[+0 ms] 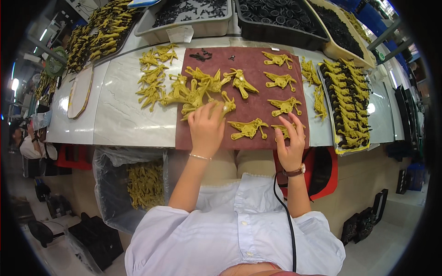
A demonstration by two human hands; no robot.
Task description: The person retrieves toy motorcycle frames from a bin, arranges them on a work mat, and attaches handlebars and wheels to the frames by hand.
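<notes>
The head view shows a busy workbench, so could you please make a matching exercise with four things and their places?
Column one:
1. Left hand
2. Right hand
3. Tray with stacked yellow parts
4. Plastic-lined bin

Column two:
A. On the table, to the right of the maroon mat
B. Below the table's near edge, left of the person's legs
C. At the cluster of yellow pieces on the left side of the mat
D. At the yellow piece near the mat's lower right corner

Right pairs: 1-C, 2-D, 3-A, 4-B
</notes>
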